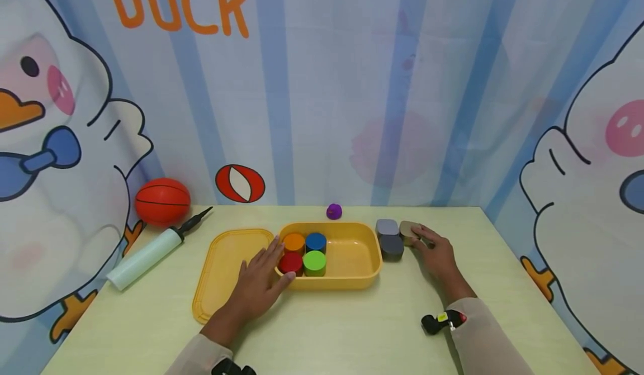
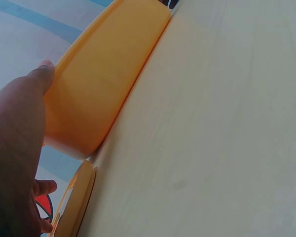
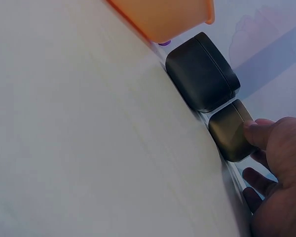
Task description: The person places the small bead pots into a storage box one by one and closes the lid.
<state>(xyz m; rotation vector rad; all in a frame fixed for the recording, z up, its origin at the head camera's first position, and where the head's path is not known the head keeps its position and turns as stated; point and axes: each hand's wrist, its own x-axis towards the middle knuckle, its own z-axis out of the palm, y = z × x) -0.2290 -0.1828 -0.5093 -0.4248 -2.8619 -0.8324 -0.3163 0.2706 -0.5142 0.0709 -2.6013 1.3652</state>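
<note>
A yellow plastic tub (image 1: 347, 283) stands on the table with orange (image 1: 294, 242), blue (image 1: 315, 242), red (image 1: 290, 264) and green (image 1: 315, 263) round pieces in its left half. My left hand (image 1: 254, 285), fingers extended, touches the tub's left end; its thumb (image 2: 42, 79) lies against the near rim in the left wrist view. To the tub's right, my right hand (image 1: 439, 256) pinches a small tan lidded box (image 3: 232, 131) between thumb and fingers. That box stands on the table beside a dark grey box (image 1: 391, 247) and a light grey box (image 1: 387, 227).
Left of the tub lies a flat yellow lid (image 1: 226, 263), partly under my left forearm. Farther left are a pale green hand pump (image 1: 146, 260) and a red ball (image 1: 162, 202). A small purple object (image 1: 334, 211) sits behind the tub, near the curtain (image 1: 327, 112).
</note>
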